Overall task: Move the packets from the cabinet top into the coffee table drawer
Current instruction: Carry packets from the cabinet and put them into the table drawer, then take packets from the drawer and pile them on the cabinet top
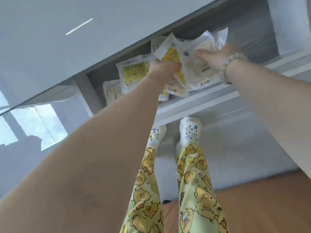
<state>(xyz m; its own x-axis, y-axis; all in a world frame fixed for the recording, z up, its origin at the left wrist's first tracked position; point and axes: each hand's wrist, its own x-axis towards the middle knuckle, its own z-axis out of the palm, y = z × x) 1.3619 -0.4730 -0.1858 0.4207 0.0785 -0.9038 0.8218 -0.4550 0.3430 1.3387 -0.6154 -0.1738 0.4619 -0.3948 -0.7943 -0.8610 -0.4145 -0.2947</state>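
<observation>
Clear plastic packets with yellow and cream contents fill the open coffee table drawer (94,84). A yellow packet (170,56) stands tilted in the grip of the left hand (164,69); a cream packet (198,69) lies under the right hand (217,58). A yellow dotted packet (133,73) lies flat just left of the left hand.

Both bare arms reached forward, nearly straight. The left hand (164,68) was curled in a grip; the right hand (217,58), wrist braceleted, lay flatter, fingers extended.
</observation>
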